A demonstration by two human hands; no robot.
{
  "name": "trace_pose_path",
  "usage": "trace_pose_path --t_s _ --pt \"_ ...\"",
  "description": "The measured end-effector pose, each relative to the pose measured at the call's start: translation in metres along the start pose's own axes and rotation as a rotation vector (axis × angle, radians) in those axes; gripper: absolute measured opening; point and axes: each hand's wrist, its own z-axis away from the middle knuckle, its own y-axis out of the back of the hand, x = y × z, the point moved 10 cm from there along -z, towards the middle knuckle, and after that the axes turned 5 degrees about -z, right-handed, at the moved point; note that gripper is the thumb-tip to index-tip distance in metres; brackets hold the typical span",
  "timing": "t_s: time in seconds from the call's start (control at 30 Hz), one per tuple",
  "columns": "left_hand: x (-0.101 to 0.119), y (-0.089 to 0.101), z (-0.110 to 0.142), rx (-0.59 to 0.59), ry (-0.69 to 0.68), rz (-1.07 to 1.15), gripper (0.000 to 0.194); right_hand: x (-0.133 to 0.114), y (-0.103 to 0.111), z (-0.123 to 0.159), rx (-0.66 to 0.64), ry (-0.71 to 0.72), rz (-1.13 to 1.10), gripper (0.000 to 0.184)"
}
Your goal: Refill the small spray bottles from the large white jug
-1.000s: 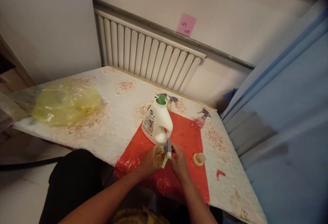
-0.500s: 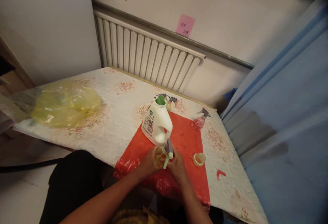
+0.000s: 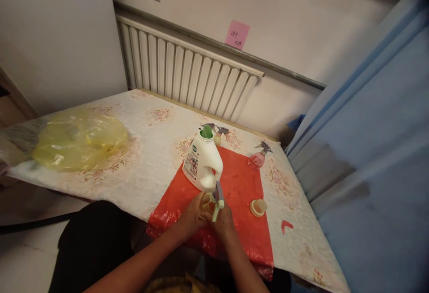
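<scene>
A small spray bottle (image 3: 206,204) with yellowish liquid and a grey and pale-green trigger head is held between both hands, over the front of a red plastic sheet (image 3: 239,177). My left hand (image 3: 191,218) is wrapped round the bottle's left side. On its right side, below the trigger head, my right hand (image 3: 224,222) is closed against it; those fingertips are partly hidden. Just beyond the hands stands a white handled jug (image 3: 200,161), its mouth open and a green piece inside the neck. A cream cap (image 3: 258,207) lies to the right on the red sheet.
A pink spray bottle (image 3: 256,160) stands at the sheet's right edge. Behind the jug, more spray bottles (image 3: 217,137) are partly hidden. At left lies a yellow plastic bag (image 3: 80,141) on the flowered tablecloth (image 3: 147,154). A red scrap (image 3: 286,226) and a blue curtain (image 3: 365,150) are at right.
My right hand has shifted lower and closer in on the spray bottle. The bottle stays in both hands. The whole view has moved slightly.
</scene>
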Motion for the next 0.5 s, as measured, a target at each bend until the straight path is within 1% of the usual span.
trace_pose_path --t_s 0.07,0.1,0.13,0.17,0.2,0.27,0.33,0.4,0.47,0.5 --pt "-0.006 0.008 0.010 0.014 0.007 -0.129 0.072 0.002 -0.002 0.000 -0.016 -0.001 0.011 0.042" --pt "-0.012 0.015 0.015 0.034 0.028 -0.208 0.071 0.003 -0.003 -0.001 -0.025 -0.001 0.016 0.043" --pt "-0.020 0.023 0.020 0.038 0.059 -0.290 0.066 0.003 -0.004 -0.001 -0.033 0.001 0.019 0.043" --pt "-0.028 0.033 0.024 0.037 0.096 -0.381 0.057 0.003 -0.004 -0.001 -0.038 0.003 0.022 0.042" --pt "-0.036 0.044 0.027 0.033 0.130 -0.482 0.046 0.003 -0.004 -0.002 -0.040 0.003 0.027 0.042" --pt "-0.051 0.070 0.029 0.000 0.198 -0.698 0.032 0.003 -0.004 -0.002 -0.036 -0.002 0.044 0.044" --pt "-0.059 0.097 0.028 0.003 0.233 -0.762 0.027 0.003 -0.003 -0.002 -0.029 -0.013 0.064 0.044" --pt "-0.061 0.115 0.025 -0.019 0.243 -0.813 0.024 0.003 -0.003 -0.002 -0.030 -0.018 0.079 0.035" --pt "-0.060 0.122 0.024 -0.065 0.235 -0.856 0.021 0.001 -0.003 -0.001 -0.032 -0.018 0.092 0.029" --pt "-0.058 0.122 0.024 -0.092 0.229 -0.877 0.020 0.001 -0.003 -0.001 -0.029 -0.020 0.100 0.029"
